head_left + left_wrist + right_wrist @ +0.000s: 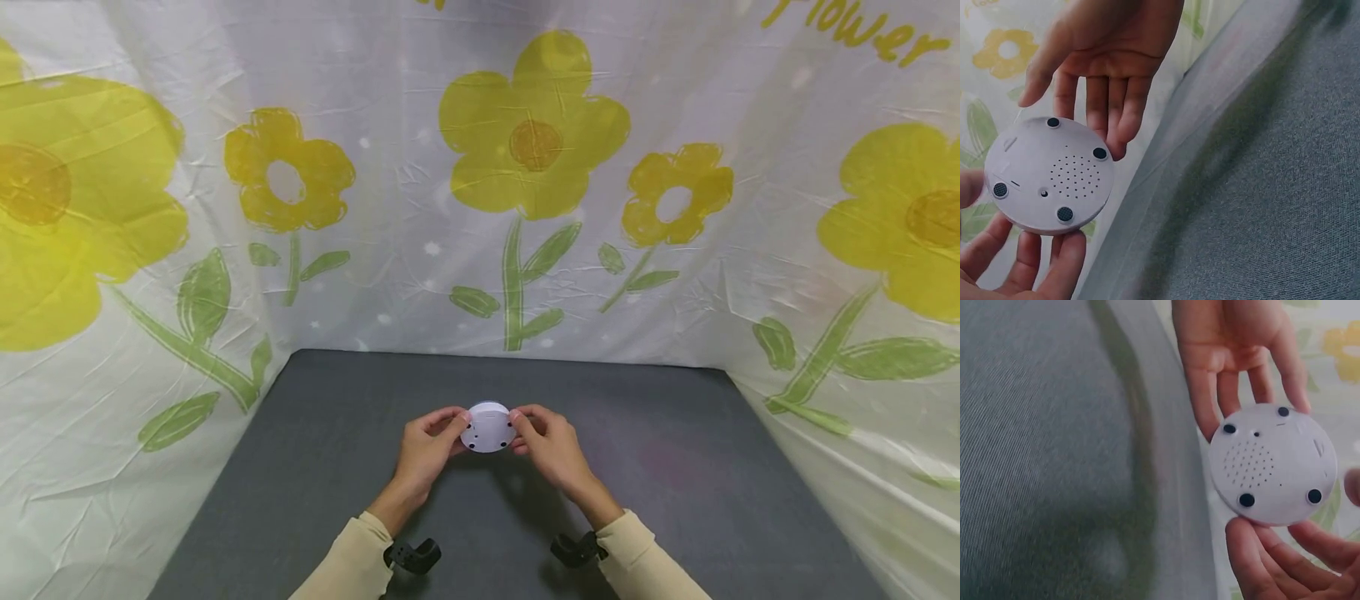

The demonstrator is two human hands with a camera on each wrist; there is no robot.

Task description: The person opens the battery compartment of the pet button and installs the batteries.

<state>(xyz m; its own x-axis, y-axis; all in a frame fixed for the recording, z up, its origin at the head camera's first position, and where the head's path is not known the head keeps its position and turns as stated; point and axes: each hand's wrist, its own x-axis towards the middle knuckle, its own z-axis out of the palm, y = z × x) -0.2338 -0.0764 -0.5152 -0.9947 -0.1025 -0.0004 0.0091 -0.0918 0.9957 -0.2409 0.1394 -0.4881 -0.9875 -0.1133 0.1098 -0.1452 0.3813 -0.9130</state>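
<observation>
A round white device [488, 429] is held up between both hands, above the grey table. Its flat underside faces the head camera. Small speaker holes, several dark rubber feet and a little round hole show on that side in both wrist views. My left hand [424, 452] grips the left rim, thumb at the edge and fingers behind. On the opposite rim, my right hand [553, 448] pinches in the same way. In the left wrist view the device [1047, 175] lies between the fingers of both hands. Its other face is hidden.
A dark grey cloth-like surface [337, 500] covers the table. White curtains [397, 250] printed with yellow flowers hang at the back and along both sides. A black strap device [412, 556] sits on the left wrist, another [577, 550] on the right.
</observation>
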